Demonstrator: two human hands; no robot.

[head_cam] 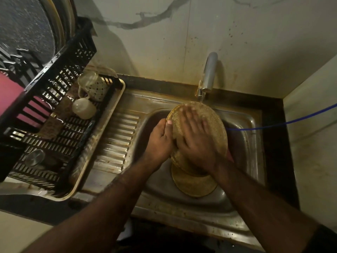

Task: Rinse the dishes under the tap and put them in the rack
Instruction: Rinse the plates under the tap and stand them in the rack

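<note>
A round speckled tan plate (pixel 213 123) is tilted over the steel sink (pixel 242 148), its far edge under the water running from the chrome tap (pixel 209 73). My left hand (pixel 160 141) grips the plate's left rim, thumb on its face. My right hand (pixel 195 141) lies flat on the plate's face with the fingers spread and blurred. A second tan plate (pixel 195 185) lies in the basin below. The black slatted rack (pixel 60 114) stands at the left on a metal tray.
In the rack lie a patterned mug (pixel 94 86), a white cup (pixel 83 108) and a steel lid (pixel 34 157). A ribbed drainboard (pixel 116 141) lies between rack and basin. A blue cord (pixel 284 121) crosses the sink's right side. Walls close in behind and right.
</note>
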